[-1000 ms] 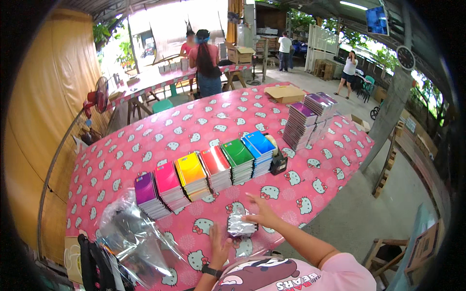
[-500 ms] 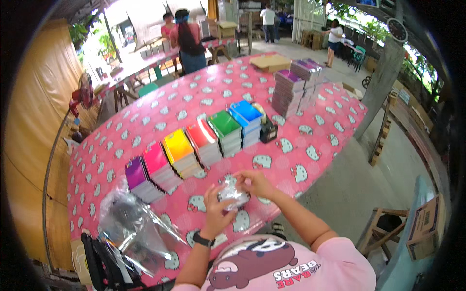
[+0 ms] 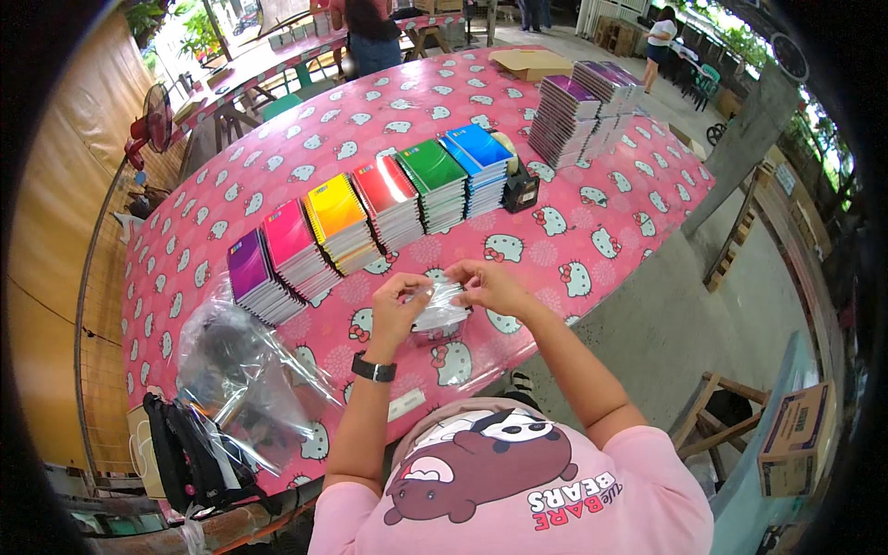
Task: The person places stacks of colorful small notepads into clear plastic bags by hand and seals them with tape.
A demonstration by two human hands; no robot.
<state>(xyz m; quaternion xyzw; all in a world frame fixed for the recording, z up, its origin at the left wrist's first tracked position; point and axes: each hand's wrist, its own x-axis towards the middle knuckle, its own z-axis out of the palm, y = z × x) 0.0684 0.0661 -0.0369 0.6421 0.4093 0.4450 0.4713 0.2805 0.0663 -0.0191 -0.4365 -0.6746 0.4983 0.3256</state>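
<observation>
A small stack of notebooks in clear plastic [image 3: 439,313] stands on the pink table in front of me. My left hand [image 3: 398,303] pinches the wrapping at the stack's left side. At its right upper side, the fingers of my right hand [image 3: 488,288] are closed on the same plastic. Glare on the wrapping hides the covers inside. Just beyond runs a slanting row of spiral notebook stacks: purple [image 3: 248,259], pink [image 3: 292,233], yellow [image 3: 333,211], red [image 3: 384,185], green [image 3: 430,168] and blue [image 3: 477,150].
A black tape dispenser [image 3: 522,190] sits by the blue stack. Loose clear plastic bags [image 3: 242,356] and a black bag [image 3: 180,453] lie at left. Wrapped notebook piles [image 3: 566,120] and flat cardboard [image 3: 530,63] are farther off. Another person [image 3: 375,42] stands beyond the table.
My hands have come up onto the top of the stack, both now gripping the plastic. The view has tilted downward, so the table's contents appear higher.
</observation>
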